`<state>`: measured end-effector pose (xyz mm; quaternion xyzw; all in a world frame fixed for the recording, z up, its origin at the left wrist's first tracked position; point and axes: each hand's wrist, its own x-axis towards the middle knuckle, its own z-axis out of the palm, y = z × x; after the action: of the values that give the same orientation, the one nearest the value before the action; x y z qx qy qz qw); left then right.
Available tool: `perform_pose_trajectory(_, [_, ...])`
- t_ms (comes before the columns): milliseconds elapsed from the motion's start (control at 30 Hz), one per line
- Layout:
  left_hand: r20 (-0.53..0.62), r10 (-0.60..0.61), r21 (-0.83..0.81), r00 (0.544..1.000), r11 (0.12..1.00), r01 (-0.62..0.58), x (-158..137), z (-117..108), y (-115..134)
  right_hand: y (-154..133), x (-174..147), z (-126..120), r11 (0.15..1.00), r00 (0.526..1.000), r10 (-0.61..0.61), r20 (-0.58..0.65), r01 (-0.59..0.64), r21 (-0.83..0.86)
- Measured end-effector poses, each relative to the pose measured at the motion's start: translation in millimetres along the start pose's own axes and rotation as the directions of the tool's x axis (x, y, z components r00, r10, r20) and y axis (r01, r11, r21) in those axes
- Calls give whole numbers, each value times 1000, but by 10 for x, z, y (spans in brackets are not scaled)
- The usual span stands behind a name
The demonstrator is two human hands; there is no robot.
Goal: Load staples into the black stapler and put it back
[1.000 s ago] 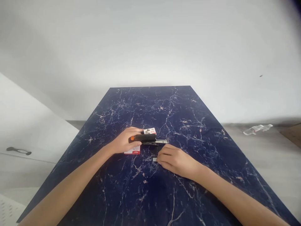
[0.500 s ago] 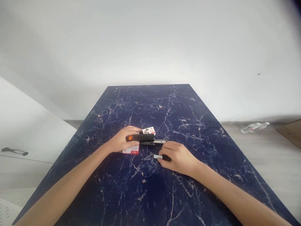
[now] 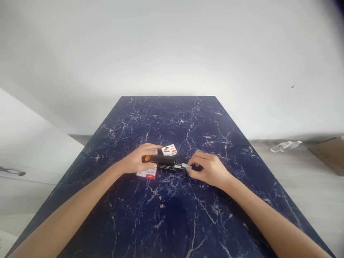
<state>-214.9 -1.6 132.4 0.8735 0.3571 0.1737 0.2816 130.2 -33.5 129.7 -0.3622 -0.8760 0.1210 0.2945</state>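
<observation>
My left hand (image 3: 135, 160) is closed around the rear of a black stapler (image 3: 165, 160) with an orange patch. The stapler lies sideways on the table, its metal tray (image 3: 177, 166) sticking out to the right. Between the thumb and fingers of my right hand (image 3: 209, 166) is a silvery staple strip (image 3: 186, 166), held at the outer end of that tray. A small white-and-red box (image 3: 169, 149) with a clip picture stands just behind the stapler. Partly under my left hand lies a red-and-white staple box (image 3: 149, 173).
The table (image 3: 166, 118) has a dark blue marbled top and stands against a white wall. On the floor to the right are a clear plastic bottle (image 3: 285, 146) and a brown cardboard box (image 3: 329, 154). A white cabinet with a dark handle (image 3: 12, 171) is on the left.
My right hand has moved slightly up and right, bringing the staple strip from in front of the stapler to its tray. My left hand keeps its hold on the stapler.
</observation>
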Motion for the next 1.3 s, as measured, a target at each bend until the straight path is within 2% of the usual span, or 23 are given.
perform_pose_trajectory(200, [-46,23,44,999,999,-21,11,15,15,-18,50,8,1000,1000,7,30,-7,-1])
perform_pose_trajectory(700, [-78,22,62,997,998,-17,22,29,26,17,115,69,994,993,36,108,-47,96])
perform_pose_trajectory(800, [-62,3,53,998,999,1,22,25,37,-7,127,67,980,982,105,156,-129,154])
perform_pose_trajectory(967, [-46,-35,33,998,999,36,21,31,31,-119,165,37,905,921,279,270,-346,245])
perform_pose_trajectory(1100, [-53,-37,29,998,999,39,24,34,32,-183,181,24,891,904,311,294,-385,243])
perform_pose_trajectory(1300, [-69,-21,35,997,999,24,21,38,40,-198,163,45,890,906,353,234,-402,215])
